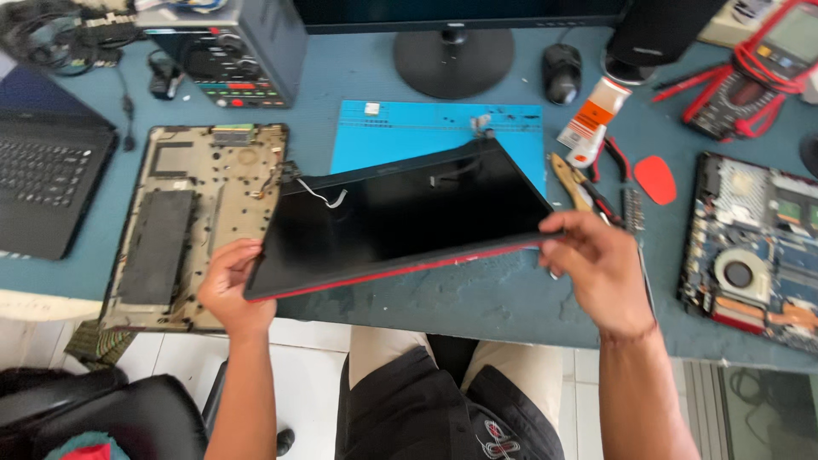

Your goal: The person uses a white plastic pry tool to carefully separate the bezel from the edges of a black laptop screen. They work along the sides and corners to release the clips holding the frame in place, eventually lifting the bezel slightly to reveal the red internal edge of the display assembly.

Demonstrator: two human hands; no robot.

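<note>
Head view: a person holds a detached laptop screen panel [405, 217], black with a red edge, above the blue desk [477, 298], one hand at each near corner. The left hand [230, 285] cups the panel's lower left corner, its fingers [241, 249] curled closed over the edge; the right hand [596, 268] pinches the lower right corner, fingers [567, 223] closed along the rim. Gripping by the edges likely keeps the skin off the glass and lets the panel tilt, far side raised. A loose white cable [324, 198] lies on the panel between the two sets of fingers. Beyond the left fingers rests a stripped laptop base shell [192, 221]; beyond the panel, a blue work mat [383, 132]; just past the right fingers, pliers [573, 181] and an opened laptop mainboard [754, 247], probably kept within reach.
</note>
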